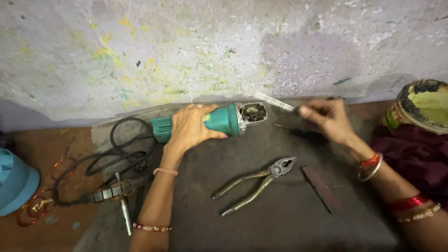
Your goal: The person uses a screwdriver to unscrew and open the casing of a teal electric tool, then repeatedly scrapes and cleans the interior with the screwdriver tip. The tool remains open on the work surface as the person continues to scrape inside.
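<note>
My left hand (190,127) lies over a teal angle grinder body (223,119), which rests on its side on a dark mat (280,210) next to the wall. The grinder's open metal head end (252,113) faces right. My right hand (326,119) holds a thin screwdriver (276,102) whose shaft points left toward that open end without touching it. Bangles circle both wrists.
Bare pliers (259,183) lie open on the mat below the grinder, with a flat dark bar (321,188) to their right. The black power cord (112,154) loops at left beside a metal motor part (116,191). A blue object (16,182) sits far left, a tin (422,105) far right.
</note>
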